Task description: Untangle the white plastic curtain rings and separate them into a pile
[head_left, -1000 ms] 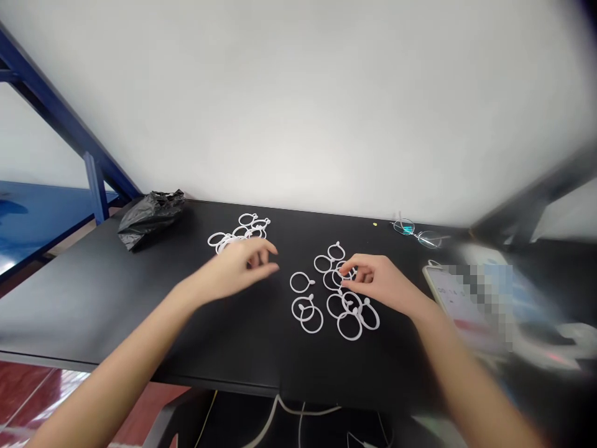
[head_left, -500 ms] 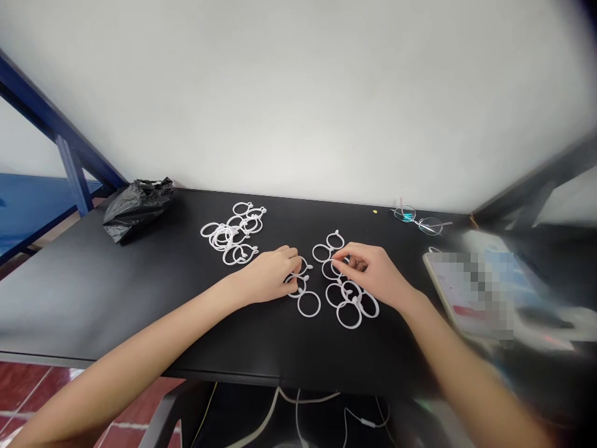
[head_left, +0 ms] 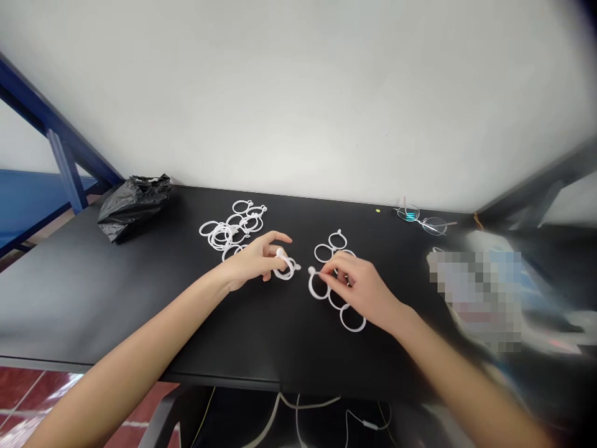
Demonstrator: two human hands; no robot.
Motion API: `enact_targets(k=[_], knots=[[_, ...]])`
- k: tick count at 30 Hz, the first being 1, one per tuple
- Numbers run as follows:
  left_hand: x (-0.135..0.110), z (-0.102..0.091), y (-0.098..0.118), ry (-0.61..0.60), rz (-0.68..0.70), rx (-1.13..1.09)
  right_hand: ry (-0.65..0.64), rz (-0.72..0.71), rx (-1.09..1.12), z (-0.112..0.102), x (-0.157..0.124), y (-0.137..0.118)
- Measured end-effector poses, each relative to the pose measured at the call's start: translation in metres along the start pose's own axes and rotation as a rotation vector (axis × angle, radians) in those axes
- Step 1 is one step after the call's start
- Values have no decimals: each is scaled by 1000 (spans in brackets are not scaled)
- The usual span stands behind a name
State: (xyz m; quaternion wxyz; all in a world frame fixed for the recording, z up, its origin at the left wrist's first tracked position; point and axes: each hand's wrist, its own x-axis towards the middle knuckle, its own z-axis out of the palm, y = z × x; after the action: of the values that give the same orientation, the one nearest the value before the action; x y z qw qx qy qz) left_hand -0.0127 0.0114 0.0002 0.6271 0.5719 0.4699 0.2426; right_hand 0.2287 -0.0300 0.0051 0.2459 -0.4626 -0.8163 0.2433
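Observation:
White plastic rings lie on a black table (head_left: pixel 93 292). My left hand (head_left: pixel 252 261) pinches a small bunch of white rings (head_left: pixel 285 267) just off the tabletop, forefinger stretched out. My right hand (head_left: pixel 361 286) pinches a single white ring (head_left: pixel 317 287) by its rim, close to the left hand's bunch. Under and around the right hand lie several loose rings (head_left: pixel 336 240). A second pile of rings (head_left: pixel 231 230) lies behind the left hand.
A crumpled black plastic bag (head_left: pixel 133 205) sits at the table's back left. A pair of glasses (head_left: pixel 422 221) lies at the back right. A tablet-like device (head_left: pixel 476 292) with a blurred screen lies at the right. Blue metal frame bars (head_left: pixel 60 149) stand at left.
My left hand came from the far pile to the rings in the middle and lifted a bunch. My right hand took one ring out of the right group and moved it leftward.

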Motion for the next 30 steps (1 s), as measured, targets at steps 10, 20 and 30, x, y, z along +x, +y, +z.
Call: enact_targets(k=[10, 20, 30], knots=[[-3, 25, 1, 60, -33, -382, 249, 153, 256, 12, -1, 1], [-10, 36, 2, -218, 3, -642, 329, 6, 144, 17, 1, 5], [-12, 32, 6, -226, 168, -701, 193, 136, -176, -10, 23, 32]])
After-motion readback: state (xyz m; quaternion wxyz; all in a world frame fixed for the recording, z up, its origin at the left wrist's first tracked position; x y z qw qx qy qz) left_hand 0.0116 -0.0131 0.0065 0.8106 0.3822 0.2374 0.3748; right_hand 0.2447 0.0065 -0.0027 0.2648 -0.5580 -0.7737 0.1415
